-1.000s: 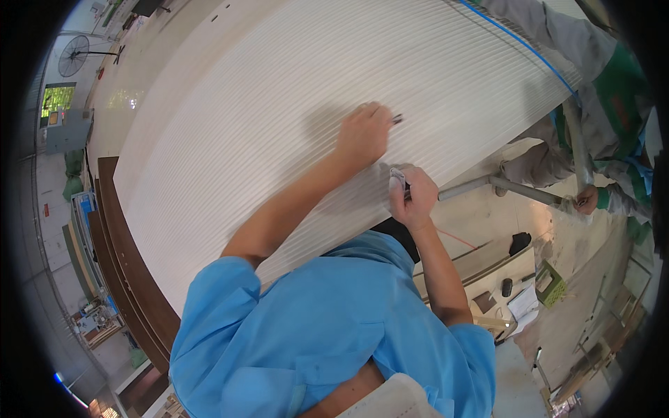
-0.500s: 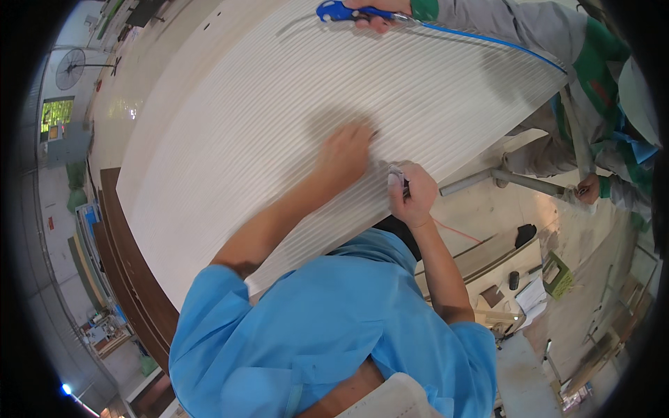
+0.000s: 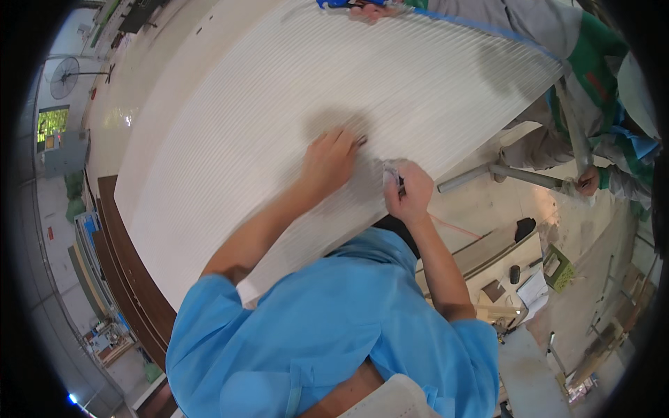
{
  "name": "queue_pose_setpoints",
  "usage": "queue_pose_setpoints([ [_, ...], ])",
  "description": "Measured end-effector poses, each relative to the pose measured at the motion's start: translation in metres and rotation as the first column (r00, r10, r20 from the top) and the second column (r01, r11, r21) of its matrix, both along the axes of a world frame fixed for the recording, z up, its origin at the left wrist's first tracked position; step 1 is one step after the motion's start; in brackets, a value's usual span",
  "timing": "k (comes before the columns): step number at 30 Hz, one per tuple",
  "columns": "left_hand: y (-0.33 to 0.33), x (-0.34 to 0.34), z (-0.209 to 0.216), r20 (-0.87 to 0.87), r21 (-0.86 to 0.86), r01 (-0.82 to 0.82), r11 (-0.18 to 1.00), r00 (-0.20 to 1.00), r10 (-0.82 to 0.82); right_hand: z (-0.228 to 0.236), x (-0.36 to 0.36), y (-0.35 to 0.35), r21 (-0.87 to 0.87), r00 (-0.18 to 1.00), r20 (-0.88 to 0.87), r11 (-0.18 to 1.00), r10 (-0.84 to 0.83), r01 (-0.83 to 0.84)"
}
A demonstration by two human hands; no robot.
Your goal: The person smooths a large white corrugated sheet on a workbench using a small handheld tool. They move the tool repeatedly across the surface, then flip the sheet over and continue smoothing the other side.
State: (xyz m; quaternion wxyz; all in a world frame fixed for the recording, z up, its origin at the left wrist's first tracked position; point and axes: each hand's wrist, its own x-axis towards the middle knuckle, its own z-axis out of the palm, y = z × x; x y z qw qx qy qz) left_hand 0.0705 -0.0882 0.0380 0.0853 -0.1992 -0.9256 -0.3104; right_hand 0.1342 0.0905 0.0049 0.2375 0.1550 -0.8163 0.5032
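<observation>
Hands [image 3: 329, 161] [image 3: 410, 191] over white ribbed panel [image 3: 230, 146], notebook pages [image 3: 533, 289] unreadable

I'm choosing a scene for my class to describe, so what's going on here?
A person in a blue shirt is working over a large white ribbed panel. The left hand holds a small dark object on or just above the panel. The right hand, by the panel's near edge, grips a greyish crumpled piece; its material is unclear. Toward the top, a co-worker's hand holds a blue tool, partly out of frame.
</observation>
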Motion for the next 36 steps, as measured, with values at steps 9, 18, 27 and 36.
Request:
queue_pose_setpoints([
  [9,-0.016,0.011,-0.046,0.045,-0.035,0.018,0.999,0.999,-0.017,-0.001,0.002,0.004,0.047,1.0,0.019,0.999,-0.005,0.004],
  [18,-0.142,0.049,0.002,0.057,-0.06,-0.316,0.947,0.946,0.319,-0.001,0.003,0.004,0.072,0.997,0.049,0.995,0.058,-0.062],
  [27,0.027,-0.107,-0.04,-0.088,0.008,-0.087,0.996,0.992,0.087,-0.003,0.002,0.008,0.089,0.995,0.081,0.994,0.057,-0.064],
  [36,0.02,-0.104,-0.031,-0.183,-0.004,0.023,1.0,0.983,-0.023,0.001,0.008,0.009,0.073,0.976,0.212,0.995,0.045,-0.062],
])
